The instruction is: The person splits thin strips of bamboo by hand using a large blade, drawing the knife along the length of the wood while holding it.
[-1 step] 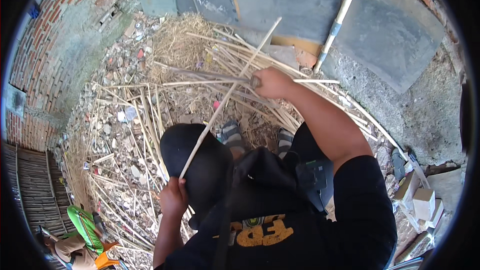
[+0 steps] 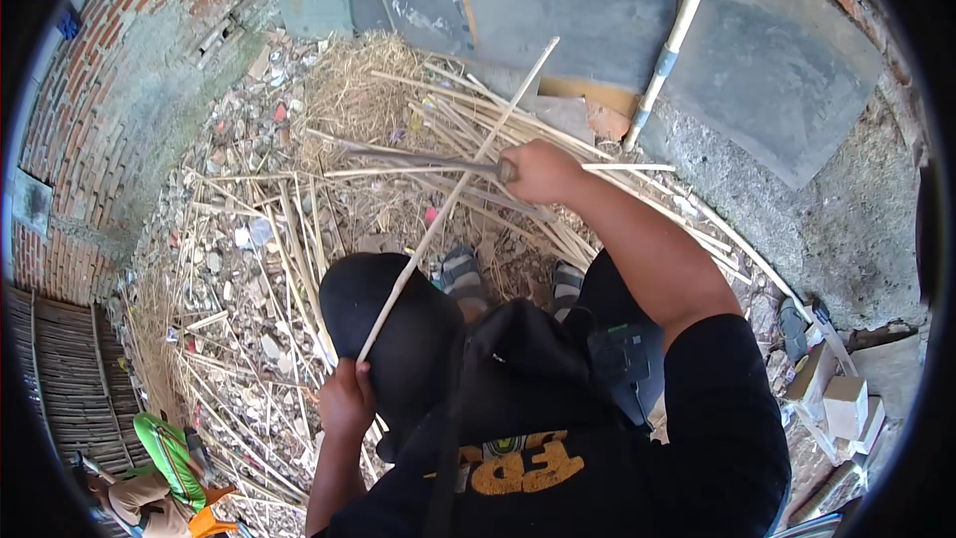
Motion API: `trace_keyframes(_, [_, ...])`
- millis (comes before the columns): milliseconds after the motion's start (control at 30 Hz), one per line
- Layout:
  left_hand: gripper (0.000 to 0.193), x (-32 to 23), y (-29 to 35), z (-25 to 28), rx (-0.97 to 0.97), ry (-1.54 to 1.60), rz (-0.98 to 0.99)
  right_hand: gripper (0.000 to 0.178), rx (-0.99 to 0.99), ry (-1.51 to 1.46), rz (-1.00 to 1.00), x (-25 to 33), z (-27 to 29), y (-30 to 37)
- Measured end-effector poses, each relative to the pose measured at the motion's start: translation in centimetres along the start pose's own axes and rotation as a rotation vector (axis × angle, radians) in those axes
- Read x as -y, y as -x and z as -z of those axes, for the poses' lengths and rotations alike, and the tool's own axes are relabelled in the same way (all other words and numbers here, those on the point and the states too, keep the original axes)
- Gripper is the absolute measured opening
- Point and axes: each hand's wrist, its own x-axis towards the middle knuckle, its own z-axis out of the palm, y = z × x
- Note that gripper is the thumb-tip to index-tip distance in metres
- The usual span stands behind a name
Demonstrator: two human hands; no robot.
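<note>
My left hand [image 2: 347,399] is closed round the near end of a long pale bamboo stick [image 2: 428,231]. The stick slants away and to the right, passing over my dark-clothed left knee. In my right hand [image 2: 544,171] is the handle of what looks like a machete, its long dark blade [image 2: 423,156] pointing left. Blade and stick cross just left of my right hand; whether they touch I cannot tell. Beyond and below them lie several loose bamboo strips [image 2: 538,130] on the ground.
Rubble and scattered sticks [image 2: 289,239] cover the ground, with dry straw [image 2: 358,90] beyond. A pale pole [image 2: 677,35] leans by grey panels [image 2: 597,10]. Brick wall [image 2: 110,70] stands left, pale blocks [image 2: 844,406] lie right. Another person [image 2: 149,498] sits at lower left.
My right hand and the machete have come very slightly nearer to me. My left hand keeps its grip on the stick in the same place.
</note>
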Motion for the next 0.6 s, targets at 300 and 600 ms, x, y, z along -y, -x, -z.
trace_keyframes(300, [0.026, 0.5, 0.0, -0.6, -0.043, 0.043, -0.047, 0.021, 0.02, 0.074, -0.08, -1.1, -0.7, -0.4])
trace_keyframes(600, [0.029, 0.4, -0.8, 0.0, -0.019, 0.121, -0.098, 0.028, -0.116, 0.034, -0.02, -1.9, -0.7, -0.2])
